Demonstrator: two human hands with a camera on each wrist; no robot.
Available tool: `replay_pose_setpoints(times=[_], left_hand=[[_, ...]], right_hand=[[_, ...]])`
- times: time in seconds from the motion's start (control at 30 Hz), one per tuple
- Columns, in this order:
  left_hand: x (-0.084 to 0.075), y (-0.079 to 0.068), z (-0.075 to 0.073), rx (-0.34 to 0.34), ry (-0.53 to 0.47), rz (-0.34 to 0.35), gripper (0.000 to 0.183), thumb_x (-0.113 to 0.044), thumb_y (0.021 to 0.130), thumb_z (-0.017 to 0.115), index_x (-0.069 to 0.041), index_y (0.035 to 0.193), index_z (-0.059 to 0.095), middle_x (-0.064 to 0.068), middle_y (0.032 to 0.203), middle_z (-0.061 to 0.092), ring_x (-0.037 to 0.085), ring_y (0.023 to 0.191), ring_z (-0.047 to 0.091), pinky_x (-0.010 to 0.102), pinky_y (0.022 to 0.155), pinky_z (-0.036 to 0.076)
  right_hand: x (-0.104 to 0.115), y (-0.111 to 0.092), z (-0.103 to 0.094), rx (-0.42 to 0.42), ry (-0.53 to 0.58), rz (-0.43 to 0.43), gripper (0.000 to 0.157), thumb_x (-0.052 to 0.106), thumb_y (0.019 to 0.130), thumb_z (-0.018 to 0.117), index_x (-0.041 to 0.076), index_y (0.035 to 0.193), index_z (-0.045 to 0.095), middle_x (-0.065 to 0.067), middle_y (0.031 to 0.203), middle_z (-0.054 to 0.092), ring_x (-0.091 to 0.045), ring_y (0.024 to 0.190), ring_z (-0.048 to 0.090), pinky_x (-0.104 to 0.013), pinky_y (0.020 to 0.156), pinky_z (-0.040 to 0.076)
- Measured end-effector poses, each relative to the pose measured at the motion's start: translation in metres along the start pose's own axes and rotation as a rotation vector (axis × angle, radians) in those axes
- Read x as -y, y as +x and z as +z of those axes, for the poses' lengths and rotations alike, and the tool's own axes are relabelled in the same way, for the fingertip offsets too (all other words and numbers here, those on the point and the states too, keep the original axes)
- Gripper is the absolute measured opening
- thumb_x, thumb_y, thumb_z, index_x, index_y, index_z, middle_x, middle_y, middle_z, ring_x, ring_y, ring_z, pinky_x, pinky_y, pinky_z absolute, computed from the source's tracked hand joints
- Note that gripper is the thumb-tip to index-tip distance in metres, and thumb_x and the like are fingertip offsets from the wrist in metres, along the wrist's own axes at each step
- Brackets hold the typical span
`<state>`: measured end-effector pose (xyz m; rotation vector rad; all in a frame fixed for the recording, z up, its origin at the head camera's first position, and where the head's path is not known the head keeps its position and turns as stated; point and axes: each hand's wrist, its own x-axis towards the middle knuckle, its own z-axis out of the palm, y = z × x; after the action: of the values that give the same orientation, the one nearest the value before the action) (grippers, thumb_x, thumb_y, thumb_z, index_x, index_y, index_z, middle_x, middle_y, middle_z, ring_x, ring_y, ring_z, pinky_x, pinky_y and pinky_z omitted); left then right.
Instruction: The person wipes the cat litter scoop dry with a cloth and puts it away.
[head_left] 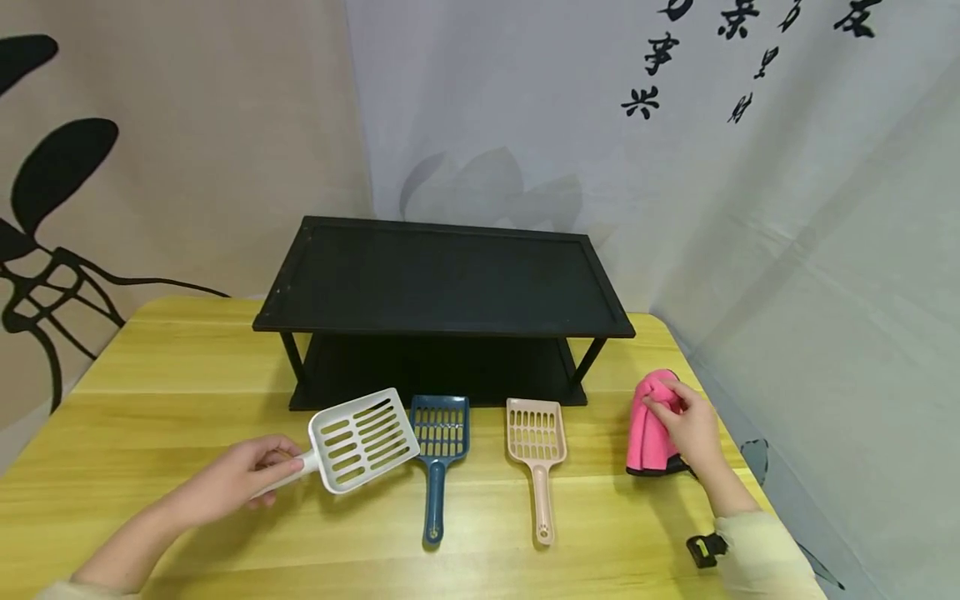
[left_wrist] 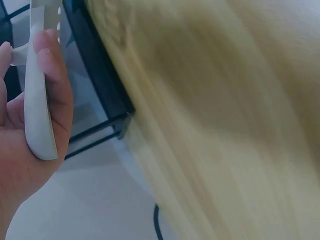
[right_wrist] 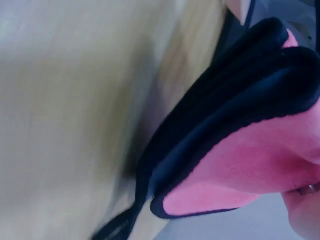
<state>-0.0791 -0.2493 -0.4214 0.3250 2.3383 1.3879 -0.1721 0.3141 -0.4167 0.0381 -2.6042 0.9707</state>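
My left hand [head_left: 243, 473] grips the handle of a white litter scoop [head_left: 365, 440], whose slotted head is raised over the table and points right. In the left wrist view the scoop's handle [left_wrist: 39, 100] lies across the palm with fingers around it. At the right side of the table, my right hand [head_left: 692, 421] pinches a folded pink cloth [head_left: 649, 425] with black edging. Up close in the right wrist view, the cloth [right_wrist: 250, 160] shows folded layers and a black loop [right_wrist: 117, 225] hanging from one corner. A blue litter scoop [head_left: 437, 467] and a beige one [head_left: 538, 467] lie between the hands.
A black two-tier rack [head_left: 450, 279] stands at the back of the wooden table [head_left: 187, 367]. The heads of the lying scoops are close to its front edge. Behind it hangs a pale cloth backdrop [head_left: 480, 108] with dark characters. A black strap [head_left: 707, 550] is at the right sleeve.
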Motion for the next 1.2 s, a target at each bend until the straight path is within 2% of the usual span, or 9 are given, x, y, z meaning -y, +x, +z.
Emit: replay_pose_setpoints(times=[0.17, 0.27, 0.5, 0.87, 1.2], left_hand=[[-0.009, 0.008, -0.001, 0.012, -0.03, 0.011, 0.04, -0.022, 0.096, 0.053, 0.014, 0.113, 0.05, 0.02, 0.094, 0.066, 0.008, 0.057, 0.054, 0.024, 0.049, 0.048], [-0.013, 0.012, -0.001, 0.041, -0.072, 0.015, 0.042, -0.021, 0.095, 0.055, 0.016, 0.115, 0.048, 0.021, 0.096, 0.066, 0.008, 0.06, 0.056, 0.025, 0.051, 0.049], [-0.019, 0.021, -0.003, 0.104, -0.119, 0.063, 0.045, -0.015, 0.092, 0.058, 0.018, 0.119, 0.043, 0.022, 0.095, 0.065, 0.011, 0.066, 0.058, 0.025, 0.054, 0.049], [-0.034, 0.036, -0.001, 0.102, -0.103, 0.059, 0.046, -0.016, 0.09, 0.061, 0.016, 0.118, 0.045, 0.021, 0.094, 0.064, 0.013, 0.066, 0.057, 0.025, 0.053, 0.048], [-0.053, 0.049, 0.008, 0.122, -0.086, 0.041, 0.042, -0.019, 0.088, 0.064, 0.012, 0.112, 0.05, 0.017, 0.09, 0.064, 0.011, 0.062, 0.055, 0.024, 0.053, 0.046]], right_hand=[[0.009, -0.001, -0.009, -0.048, 0.105, 0.036, 0.025, 0.005, 0.08, 0.072, -0.003, 0.102, 0.067, 0.016, 0.075, 0.052, 0.003, 0.066, 0.043, -0.01, 0.058, 0.037], [0.014, -0.001, -0.014, -0.059, 0.128, 0.063, 0.025, 0.007, 0.08, 0.072, -0.002, 0.103, 0.067, 0.025, 0.075, 0.05, 0.004, 0.068, 0.045, -0.008, 0.06, 0.039], [0.028, -0.003, -0.023, -0.045, 0.154, 0.097, 0.03, 0.011, 0.083, 0.071, -0.001, 0.109, 0.065, 0.028, 0.078, 0.051, 0.004, 0.07, 0.046, -0.009, 0.06, 0.041], [0.049, -0.004, -0.028, -0.032, 0.224, 0.103, 0.031, 0.008, 0.081, 0.072, -0.003, 0.109, 0.064, 0.025, 0.077, 0.054, 0.003, 0.068, 0.05, -0.01, 0.059, 0.045], [0.084, -0.008, -0.022, 0.045, 0.333, 0.012, 0.029, 0.007, 0.082, 0.071, -0.004, 0.108, 0.063, 0.024, 0.088, 0.058, 0.004, 0.079, 0.056, -0.01, 0.068, 0.047]])
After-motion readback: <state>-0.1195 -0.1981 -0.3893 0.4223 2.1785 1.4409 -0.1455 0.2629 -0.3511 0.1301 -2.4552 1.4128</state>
